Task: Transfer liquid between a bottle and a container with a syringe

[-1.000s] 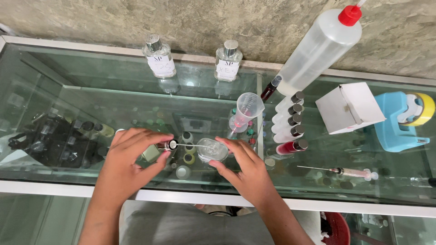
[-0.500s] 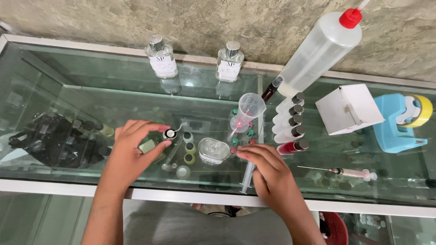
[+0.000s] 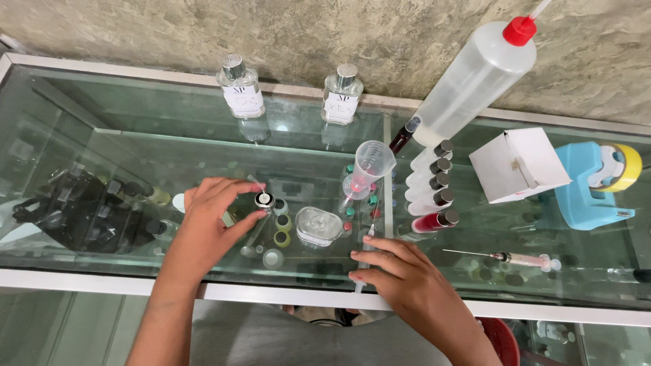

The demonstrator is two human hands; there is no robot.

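Gently, my left hand (image 3: 210,220) pinches the small spray cap (image 3: 264,199) between thumb and fingertips; keep it upright; my right hand (image 3: 400,274) rests flat, fingers together, steadying the glass counter (image 3: 135,146).

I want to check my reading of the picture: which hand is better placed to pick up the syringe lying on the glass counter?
Probably the right hand: it rests flat on the counter on the same side as the syringe. The left hand is farther away, fingers at a small vial.

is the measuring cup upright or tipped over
Upright. The measuring cup stands on the glass top, spout rim upward, pink liquid at its bottom.
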